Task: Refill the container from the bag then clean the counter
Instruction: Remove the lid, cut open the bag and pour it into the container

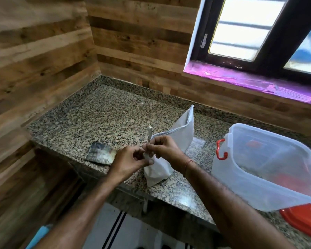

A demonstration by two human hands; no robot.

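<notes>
Nearest the camera, two bare forearms reach over the front edge of a speckled granite counter [115,112]. Both hands meet at the near end of a white bag [176,141], which lies slumped on the counter, its far corner standing up. The left hand [128,163] and right hand [164,150] each pinch a thin pale strip [148,141] at the bag's mouth, fingers closed tight on it, thumbs pressed against forefingers. The strip rises between them like a tear-off seal or tie; which of the two is unclear.

The bag looks soft and limp, likely light plastic or woven sacking, so it will sag and shift when lifted. It is best held by the neck with one hand and supported under the belly with the other.

Just left of the hands lies a small torn wrapper [100,155]. To the right stands a clear plastic container [269,168], uncovered, with a red latch; it looks nearly empty. A red lid [303,220] lies partly beneath its near edge. Beyond are wood-panelled walls and a window.
</notes>
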